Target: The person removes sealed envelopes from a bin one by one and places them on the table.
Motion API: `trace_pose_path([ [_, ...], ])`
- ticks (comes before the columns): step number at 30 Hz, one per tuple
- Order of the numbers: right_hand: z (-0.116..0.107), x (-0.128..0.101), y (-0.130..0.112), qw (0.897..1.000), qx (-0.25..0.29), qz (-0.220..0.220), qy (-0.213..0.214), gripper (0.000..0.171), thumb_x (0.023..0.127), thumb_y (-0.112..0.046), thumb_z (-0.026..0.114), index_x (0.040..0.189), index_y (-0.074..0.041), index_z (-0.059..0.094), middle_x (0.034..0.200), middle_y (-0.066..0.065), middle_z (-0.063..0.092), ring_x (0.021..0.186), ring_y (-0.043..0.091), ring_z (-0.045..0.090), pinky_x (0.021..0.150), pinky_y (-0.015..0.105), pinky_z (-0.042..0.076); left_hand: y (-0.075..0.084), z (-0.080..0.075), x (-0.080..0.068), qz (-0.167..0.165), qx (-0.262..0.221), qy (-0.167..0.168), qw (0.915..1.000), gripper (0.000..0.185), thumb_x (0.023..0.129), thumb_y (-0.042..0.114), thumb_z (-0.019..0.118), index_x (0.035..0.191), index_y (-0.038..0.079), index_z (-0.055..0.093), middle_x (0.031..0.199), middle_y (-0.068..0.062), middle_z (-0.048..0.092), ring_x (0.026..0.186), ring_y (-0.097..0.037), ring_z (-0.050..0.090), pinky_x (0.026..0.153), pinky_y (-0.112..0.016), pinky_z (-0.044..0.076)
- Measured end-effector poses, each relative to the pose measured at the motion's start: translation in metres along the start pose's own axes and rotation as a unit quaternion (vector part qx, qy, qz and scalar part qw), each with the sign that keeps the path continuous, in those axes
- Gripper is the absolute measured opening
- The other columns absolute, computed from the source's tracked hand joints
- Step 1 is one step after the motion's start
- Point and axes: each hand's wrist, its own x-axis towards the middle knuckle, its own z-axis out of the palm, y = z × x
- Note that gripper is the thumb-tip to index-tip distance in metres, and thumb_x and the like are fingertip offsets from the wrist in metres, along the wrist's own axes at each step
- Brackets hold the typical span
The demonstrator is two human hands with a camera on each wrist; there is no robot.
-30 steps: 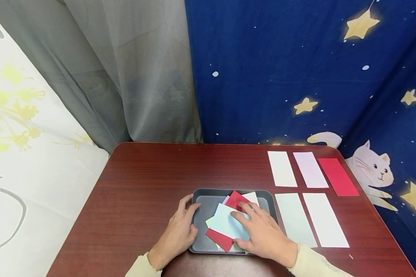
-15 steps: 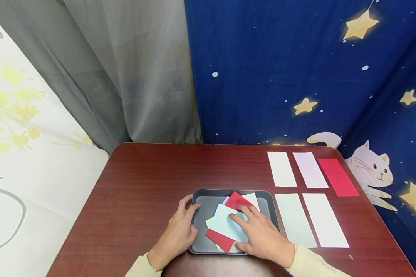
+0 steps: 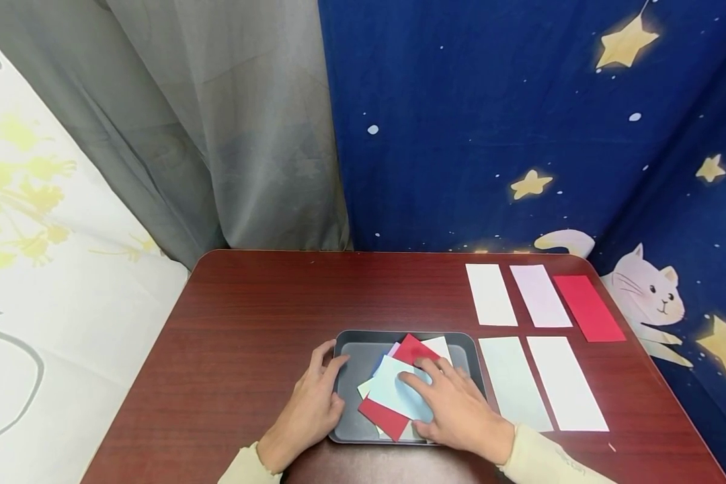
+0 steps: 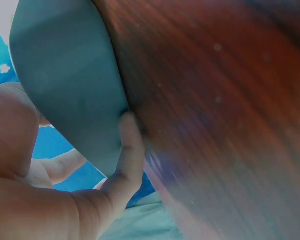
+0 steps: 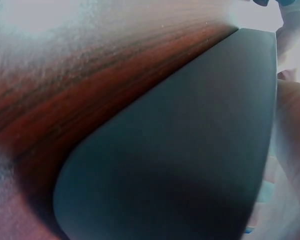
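The dark tray [image 3: 349,353] near the desk's [image 3: 254,316] front edge was steadied at its left rim by the left hand [image 3: 310,405], fingers relaxed, while the pale blue card [image 3: 396,393] among the tray's cards was pressed by the flat, straight-fingered right hand [image 3: 456,410].

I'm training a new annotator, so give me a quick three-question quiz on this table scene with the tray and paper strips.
1. True or false: the left hand rests at the left rim of the tray.
2. How many paper strips lie flat on the table, outside the tray?
3. What does the right hand touch? A) red strip beside the cat curtain B) pale blue paper in the tray C) the curtain

Key: 1 true; 2 five; 3 B
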Motion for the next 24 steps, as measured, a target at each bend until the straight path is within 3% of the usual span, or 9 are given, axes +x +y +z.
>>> trace_pose_path([
  [4, -0.001, 0.000, 0.002, 1.000, -0.003, 0.004, 0.005, 0.075, 0.080, -0.041, 0.093, 0.147, -0.023, 0.067, 0.141, 0.008, 0.063, 0.122, 0.029, 0.057, 0.087, 0.059, 0.057, 0.000, 0.000, 0.000, 0.004, 0.002, 0.005, 1.0000, 0.065, 0.078, -0.016, 0.068, 0.141, -0.003, 0.064, 0.163, -0.024, 0.039, 0.103, -0.022, 0.067, 0.073, -0.035, 0.055],
  [15, -0.010, -0.003, 0.012, 0.999, -0.009, 0.027, 0.024, 0.074, 0.078, -0.041, 0.094, 0.145, -0.022, 0.070, 0.144, 0.007, 0.063, 0.114, 0.027, 0.057, 0.079, 0.048, 0.053, -0.002, 0.002, 0.000, 0.013, 0.006, 0.011, 0.9998, 0.066, 0.076, -0.016, 0.068, 0.141, -0.004, 0.065, 0.162, -0.025, 0.040, 0.102, -0.021, 0.067, 0.074, -0.036, 0.055],
  [24, -0.017, -0.009, 0.023, 0.998, -0.022, 0.029, 0.053, 0.073, 0.076, -0.040, 0.093, 0.142, -0.021, 0.070, 0.139, 0.009, 0.065, 0.116, 0.031, 0.058, 0.082, 0.049, 0.052, -0.002, 0.002, -0.001, 0.016, 0.004, 0.015, 0.9998, 0.066, 0.076, -0.016, 0.068, 0.141, -0.004, 0.065, 0.162, -0.025, 0.040, 0.101, -0.020, 0.068, 0.073, -0.035, 0.055],
])
